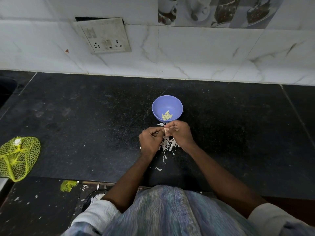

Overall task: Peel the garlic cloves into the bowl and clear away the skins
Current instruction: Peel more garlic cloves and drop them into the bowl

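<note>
Clearly the step in hand is stripping one clove, so the useful thing is to keep it pinched firmly at one end while the other hand's nails lift the papery skin away in strips, letting the scraps fall straight down onto the heap rather than toward the bowl. The garlic clove [165, 130] sits between the two sets of fingertips, only a pale sliver of it showing. The left hand [150, 139] has its fingers curled inward and appears to pinch the clove's near end; the right hand [180, 133] is likewise curled, thumb and forefinger closing on the clove's far end, though which hand holds and which peels I cannot tell. Both wrists are bent slightly down, forearms converging from the body, hands held just above the black counter [85, 125]. Directly below the fingers lies the pile of skins [167, 143], trailing back toward the person. Just beyond the fingertips stands the blue bowl [158, 106], with a few peeled cloves [167, 115] inside. Once bare, the clove needs only a short reach forward to drop in.
</note>
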